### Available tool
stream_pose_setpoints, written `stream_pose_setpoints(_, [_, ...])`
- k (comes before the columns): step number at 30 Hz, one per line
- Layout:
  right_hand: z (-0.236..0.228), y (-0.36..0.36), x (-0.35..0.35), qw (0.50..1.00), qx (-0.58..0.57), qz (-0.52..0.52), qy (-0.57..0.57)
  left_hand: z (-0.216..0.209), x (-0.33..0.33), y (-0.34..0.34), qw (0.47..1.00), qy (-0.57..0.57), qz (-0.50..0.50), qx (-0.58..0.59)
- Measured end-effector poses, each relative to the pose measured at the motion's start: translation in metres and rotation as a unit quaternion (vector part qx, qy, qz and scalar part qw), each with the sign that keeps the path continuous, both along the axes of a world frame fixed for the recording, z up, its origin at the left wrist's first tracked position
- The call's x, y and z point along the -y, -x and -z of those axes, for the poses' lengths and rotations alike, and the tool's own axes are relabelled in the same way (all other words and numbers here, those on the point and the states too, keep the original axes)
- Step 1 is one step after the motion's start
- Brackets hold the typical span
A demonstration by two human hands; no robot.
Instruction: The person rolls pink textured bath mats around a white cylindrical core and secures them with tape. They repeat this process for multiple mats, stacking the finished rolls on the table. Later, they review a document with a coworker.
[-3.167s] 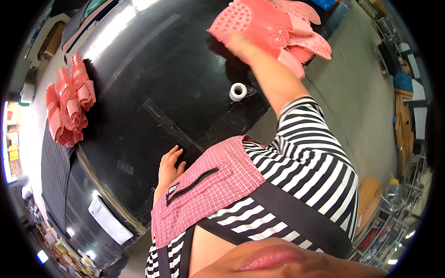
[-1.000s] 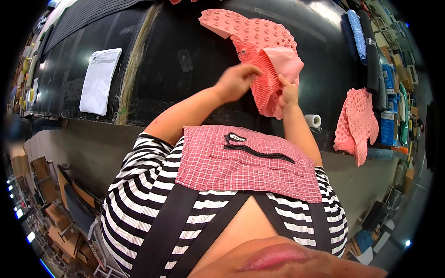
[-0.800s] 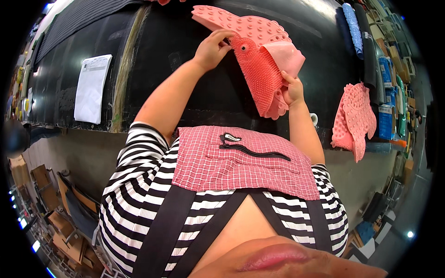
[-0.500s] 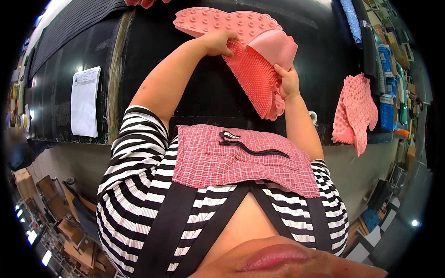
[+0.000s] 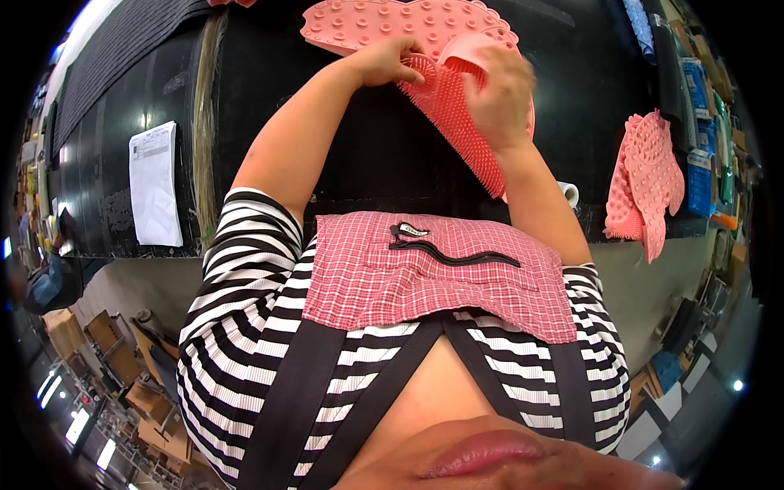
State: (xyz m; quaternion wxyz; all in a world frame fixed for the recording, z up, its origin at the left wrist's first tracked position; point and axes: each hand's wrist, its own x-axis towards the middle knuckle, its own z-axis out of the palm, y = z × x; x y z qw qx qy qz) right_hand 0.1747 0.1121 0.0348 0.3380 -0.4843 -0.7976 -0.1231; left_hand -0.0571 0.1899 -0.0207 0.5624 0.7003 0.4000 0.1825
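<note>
On the black table lies a pink rubber foot scrubber (image 5: 457,118), its bristled face toward me and a smooth curved band (image 5: 474,47) across its upper part. Behind it spreads a pink sheet dotted with suction cups (image 5: 371,22); whether the two are one piece I cannot tell. My left hand (image 5: 388,61) is closed on the scrubber's upper left edge, at a round bristled patch. Over the right end of the band is my right hand (image 5: 501,98), smeared by motion, so its grip cannot be made out. It covers part of the bristles.
Another pink studded rubber piece (image 5: 649,175) lies folded at the table's right edge. Papers (image 5: 155,184) lie to the left, beyond a strip of yellowish tape (image 5: 205,122). A white roll (image 5: 568,193) sits by my right forearm. Dark ribbed matting (image 5: 122,53) covers the far left.
My right hand has moved up and left from the scrubber's right edge onto the band, which now stands arched. My left hand keeps its hold. The view has shifted slightly.
</note>
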Motion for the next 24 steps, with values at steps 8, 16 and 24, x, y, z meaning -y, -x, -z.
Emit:
stream_pose_setpoints(8, [0.067, 0.022, -0.012, 0.948, -0.168, -0.054, 0.266, -0.013, -0.024, -0.002, 0.991, 0.091, 0.067, -0.078])
stream_pose_setpoints(16, [0.081, 0.027, -0.012, 0.949, -0.181, -0.071, 0.250, 0.022, -0.016, 0.004, 0.985, 0.173, 0.010, 0.000])
stream_pose_setpoints(24, [0.087, 0.029, -0.013, 0.965, -0.144, -0.075, 0.207, 0.031, -0.014, 0.006, 0.981, 0.193, -0.006, 0.031])
